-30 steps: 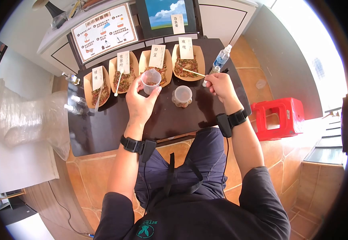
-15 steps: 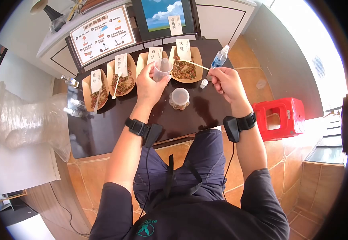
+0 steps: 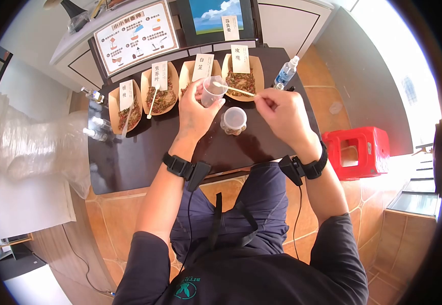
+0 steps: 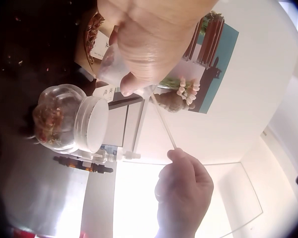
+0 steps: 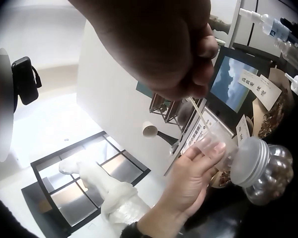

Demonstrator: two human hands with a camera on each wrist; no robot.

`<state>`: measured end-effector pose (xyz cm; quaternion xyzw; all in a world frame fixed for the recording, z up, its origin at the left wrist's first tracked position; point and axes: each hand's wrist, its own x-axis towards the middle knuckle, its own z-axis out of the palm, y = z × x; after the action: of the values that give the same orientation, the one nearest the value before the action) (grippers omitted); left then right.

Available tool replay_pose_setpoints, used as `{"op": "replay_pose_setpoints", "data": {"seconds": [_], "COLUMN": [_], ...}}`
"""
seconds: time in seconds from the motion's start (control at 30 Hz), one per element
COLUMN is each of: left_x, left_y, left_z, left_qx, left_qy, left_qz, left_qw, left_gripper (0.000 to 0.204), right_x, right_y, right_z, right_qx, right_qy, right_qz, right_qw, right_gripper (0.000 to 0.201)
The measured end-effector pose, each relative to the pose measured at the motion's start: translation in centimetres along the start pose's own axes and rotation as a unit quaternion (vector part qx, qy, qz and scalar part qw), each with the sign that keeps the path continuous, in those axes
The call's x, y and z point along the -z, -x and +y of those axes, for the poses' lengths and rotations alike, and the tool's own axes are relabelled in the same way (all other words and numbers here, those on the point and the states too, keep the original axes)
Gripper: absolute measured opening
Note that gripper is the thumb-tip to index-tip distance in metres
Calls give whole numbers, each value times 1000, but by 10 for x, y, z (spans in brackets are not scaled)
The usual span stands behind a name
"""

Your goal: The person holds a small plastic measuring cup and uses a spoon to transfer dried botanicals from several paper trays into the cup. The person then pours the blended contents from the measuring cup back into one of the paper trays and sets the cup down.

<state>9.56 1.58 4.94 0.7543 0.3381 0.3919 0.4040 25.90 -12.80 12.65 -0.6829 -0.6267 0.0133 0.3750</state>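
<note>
My left hand [image 3: 195, 114] grips a small clear plastic cup [image 3: 214, 92] above the table. The right hand [image 3: 284, 113] pinches one end of a thin pale stick [image 3: 241, 91], whose other end is at the cup's mouth. In the right wrist view the stick [image 5: 198, 113] slants down to the cup [image 5: 219, 140]. Just below the cup stands a rounded clear jar [image 3: 233, 122] with a whitish lid; the left wrist view shows reddish-brown bits inside the jar [image 4: 57, 119].
Several paper trays of dried bits, such as one tray [image 3: 256, 63], stand behind the hands with label cards. A spray bottle [image 3: 286, 72] is at the back right, small bottles [image 3: 96, 129] at the left. A red stool [image 3: 378, 152] stands right of the table [image 3: 124, 170].
The right hand has moved left, bringing the stick from over the rightmost tray to the cup. My left hand has shifted right with the cup.
</note>
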Motion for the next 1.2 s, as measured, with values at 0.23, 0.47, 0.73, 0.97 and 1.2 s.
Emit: {"op": "replay_pose_setpoints", "data": {"seconds": [0.23, 0.47, 0.73, 0.97, 1.2], "left_x": [12, 21, 28, 30, 31], "left_y": [8, 22, 32, 33, 31], "left_z": [-4, -10, -12, -12, -13], "left_qx": [19, 5, 12, 27, 17], "left_qy": [16, 16, 30, 40, 24], "left_qz": [4, 18, 25, 19, 24], "left_qw": [1000, 1000, 999, 999, 999], "left_gripper": [58, 56, 56, 57, 57], "right_x": [1, -22, -30, -34, -36], "right_y": [3, 12, 7, 0, 2], "right_z": [24, 58, 57, 49, 58], "right_qx": [-286, -224, -316, -394, -407], "right_qy": [-106, 45, -49, -149, -225], "right_qz": [68, 83, 10, -18, -3], "right_qw": [950, 970, 948, 907, 885], "right_gripper": [18, 16, 19, 19, 19]}}
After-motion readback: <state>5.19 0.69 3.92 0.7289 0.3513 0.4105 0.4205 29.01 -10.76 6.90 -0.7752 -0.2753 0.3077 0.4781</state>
